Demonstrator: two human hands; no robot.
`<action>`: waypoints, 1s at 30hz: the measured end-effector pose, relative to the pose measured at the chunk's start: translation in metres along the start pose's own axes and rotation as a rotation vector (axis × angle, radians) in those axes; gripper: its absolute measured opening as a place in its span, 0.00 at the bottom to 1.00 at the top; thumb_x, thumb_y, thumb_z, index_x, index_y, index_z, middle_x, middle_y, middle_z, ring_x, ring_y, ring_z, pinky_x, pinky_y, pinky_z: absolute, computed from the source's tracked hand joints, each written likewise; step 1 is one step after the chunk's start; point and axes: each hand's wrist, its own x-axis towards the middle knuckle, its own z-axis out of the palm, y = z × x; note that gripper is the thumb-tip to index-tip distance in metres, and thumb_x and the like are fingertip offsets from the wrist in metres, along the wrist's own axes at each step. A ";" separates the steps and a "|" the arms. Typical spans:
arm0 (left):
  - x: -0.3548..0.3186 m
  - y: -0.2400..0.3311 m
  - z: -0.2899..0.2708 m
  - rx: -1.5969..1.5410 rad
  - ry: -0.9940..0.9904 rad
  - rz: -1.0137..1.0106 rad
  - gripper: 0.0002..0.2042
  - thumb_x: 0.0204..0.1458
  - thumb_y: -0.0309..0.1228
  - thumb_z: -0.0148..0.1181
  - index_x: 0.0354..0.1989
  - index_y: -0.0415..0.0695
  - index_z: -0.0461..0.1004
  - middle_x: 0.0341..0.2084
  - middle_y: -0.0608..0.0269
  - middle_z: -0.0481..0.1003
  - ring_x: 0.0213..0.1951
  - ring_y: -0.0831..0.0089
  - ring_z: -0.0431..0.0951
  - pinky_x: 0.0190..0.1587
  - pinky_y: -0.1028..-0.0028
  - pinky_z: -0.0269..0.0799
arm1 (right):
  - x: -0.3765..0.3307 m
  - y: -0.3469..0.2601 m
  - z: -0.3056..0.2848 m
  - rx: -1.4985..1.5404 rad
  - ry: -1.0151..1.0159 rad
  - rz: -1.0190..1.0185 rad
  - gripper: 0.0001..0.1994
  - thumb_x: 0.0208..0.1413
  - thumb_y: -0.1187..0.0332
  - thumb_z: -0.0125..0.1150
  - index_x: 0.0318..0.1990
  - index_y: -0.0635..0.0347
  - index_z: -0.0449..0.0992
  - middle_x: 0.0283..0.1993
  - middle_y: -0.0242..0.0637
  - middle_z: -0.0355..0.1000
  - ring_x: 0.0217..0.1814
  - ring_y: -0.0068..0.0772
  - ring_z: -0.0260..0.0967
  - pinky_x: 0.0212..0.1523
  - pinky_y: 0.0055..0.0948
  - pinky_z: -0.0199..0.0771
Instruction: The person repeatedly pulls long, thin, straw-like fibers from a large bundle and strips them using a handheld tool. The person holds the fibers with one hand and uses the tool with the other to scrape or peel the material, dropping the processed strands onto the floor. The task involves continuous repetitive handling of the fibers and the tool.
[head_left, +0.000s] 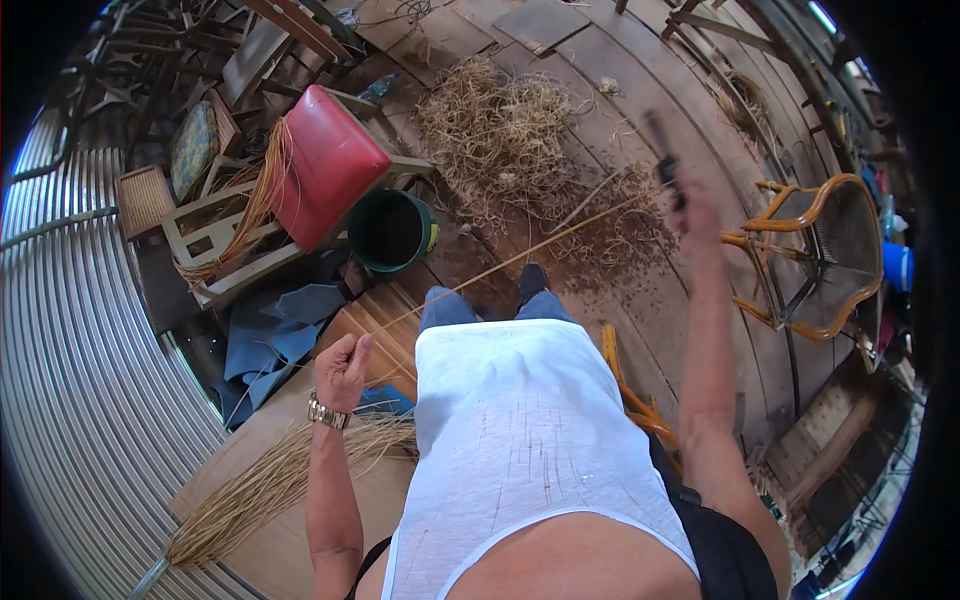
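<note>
My left hand, with a metal-band watch at the wrist, is closed in a pinch on a long, thin rattan strip. The strip runs taut across my lap, rising toward the right. My right hand, blurred by motion, is stretched far out and wraps round a dark, knife-like tool. Near this tool the strip's far end blurs, and I cannot tell whether they touch. Below my left forearm lies a bundle of rattan strips on a wooden board.
A heap of curly shavings covers the floor ahead. On the left are a green bucket, a red-cushioned seat with hanging strips, and blue sheet scraps. A rattan-framed chair stands right.
</note>
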 end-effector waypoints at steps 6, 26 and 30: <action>0.007 -0.179 -0.031 1.063 -0.065 -0.474 0.22 0.52 0.49 0.61 0.45 0.43 0.75 0.33 0.54 0.77 0.37 0.65 0.77 0.42 0.72 0.71 | -0.078 0.133 0.130 -0.205 -0.286 0.076 0.13 0.57 0.60 0.61 0.28 0.61 0.73 0.20 0.31 0.69 0.17 0.20 0.67 0.19 0.26 0.67; 0.145 0.018 0.119 0.049 -0.296 0.311 0.19 0.55 0.43 0.58 0.22 0.39 0.71 0.15 0.48 0.68 0.18 0.55 0.66 0.23 0.65 0.63 | -0.097 0.129 0.225 -0.077 -0.257 0.435 0.15 0.55 0.56 0.62 0.31 0.59 0.72 0.17 0.34 0.68 0.10 0.23 0.58 0.09 0.25 0.54; 0.102 0.026 -0.015 0.004 -0.446 0.127 0.16 0.56 0.37 0.59 0.22 0.38 0.70 0.14 0.60 0.64 0.18 0.74 0.61 0.22 0.71 0.59 | 0.004 0.118 0.087 -0.083 0.086 0.417 0.15 0.55 0.54 0.59 0.34 0.58 0.71 0.20 0.37 0.67 0.10 0.25 0.55 0.10 0.27 0.54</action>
